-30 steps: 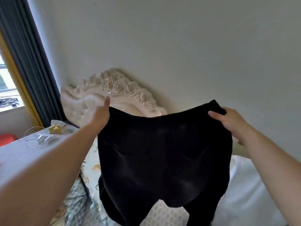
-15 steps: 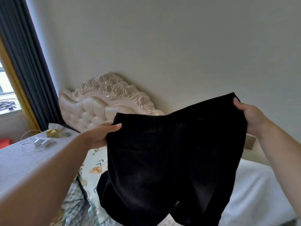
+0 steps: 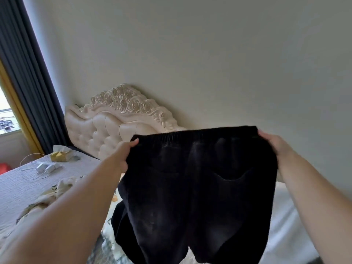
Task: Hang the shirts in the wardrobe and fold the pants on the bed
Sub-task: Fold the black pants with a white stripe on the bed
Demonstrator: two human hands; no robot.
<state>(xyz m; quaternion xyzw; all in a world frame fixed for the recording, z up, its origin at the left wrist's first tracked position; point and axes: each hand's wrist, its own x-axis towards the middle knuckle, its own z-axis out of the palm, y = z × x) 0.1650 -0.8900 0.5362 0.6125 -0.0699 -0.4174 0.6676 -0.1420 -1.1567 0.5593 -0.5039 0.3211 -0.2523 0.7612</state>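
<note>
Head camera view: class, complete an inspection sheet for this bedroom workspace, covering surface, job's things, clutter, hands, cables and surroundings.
Surface: grey bedspread on the bed, white sheet to its right.
Job's things: black pants held up by the waistband, unfolded; shirts and wardrobe not seen.
Clutter: yellow tissue box and crumpled floral fabric on the bedspread.
Hands: left hand grips the waistband's left end, right hand its right end.
Cables: thin white cable looped beside a white adapter on the bedspread.
Surroundings: carved cream headboard, plain wall, dark curtain, window far left.
</note>
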